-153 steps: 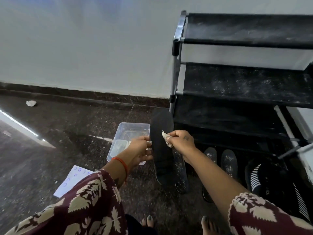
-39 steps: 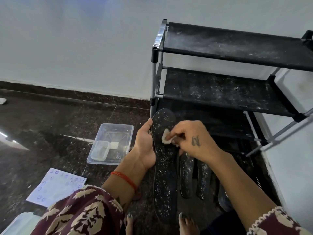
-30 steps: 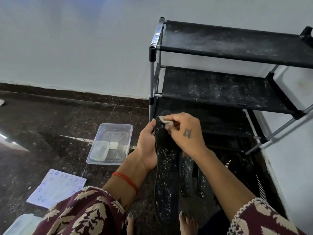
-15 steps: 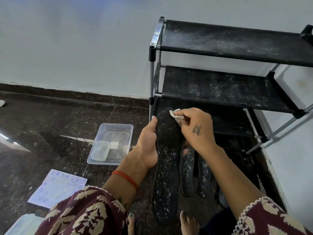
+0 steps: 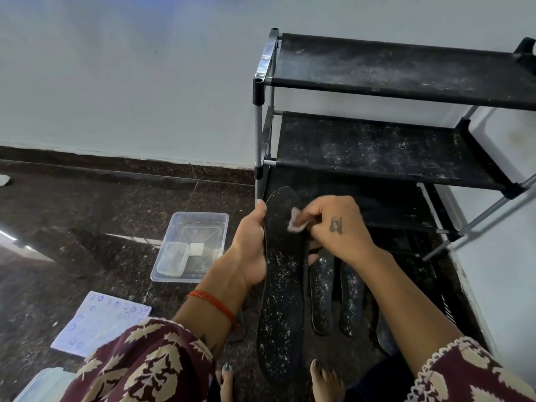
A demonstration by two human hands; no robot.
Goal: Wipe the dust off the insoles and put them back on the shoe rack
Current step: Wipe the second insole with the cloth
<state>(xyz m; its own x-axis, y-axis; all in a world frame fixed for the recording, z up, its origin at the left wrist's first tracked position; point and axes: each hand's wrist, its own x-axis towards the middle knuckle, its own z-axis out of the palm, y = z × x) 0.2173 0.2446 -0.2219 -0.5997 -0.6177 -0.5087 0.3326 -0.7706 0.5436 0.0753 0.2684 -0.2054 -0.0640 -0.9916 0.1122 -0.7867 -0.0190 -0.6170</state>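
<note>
The left hand point(image 5: 251, 245) grips a long, flat black insole point(image 5: 282, 285) by its left edge, thumb along the rim, fingertips wrapped round to the right edge. The insole stands lengthwise before the rack point(image 5: 385, 146), toe up, heel down near the bare feet. Its upper part looks matte and clean; the lower two thirds are flecked with white dust. The right hand point(image 5: 333, 227) pinches a small crumpled white wipe point(image 5: 295, 220) between thumb and curled fingers, pressing it on the insole's upper right. Half a second ago the wipe sat at the very toe tip; it is now lower down the toe area.

Two more dusty insoles point(image 5: 336, 294) lie side by side on the speckled dark stone floor; a third shape at their right may be another, too hidden to tell. The rack's black fabric shelves are powdered with dust, its tubes metal. A clear plastic tub point(image 5: 216, 224) and a printed sheet point(image 5: 101, 323) lie to the left.
</note>
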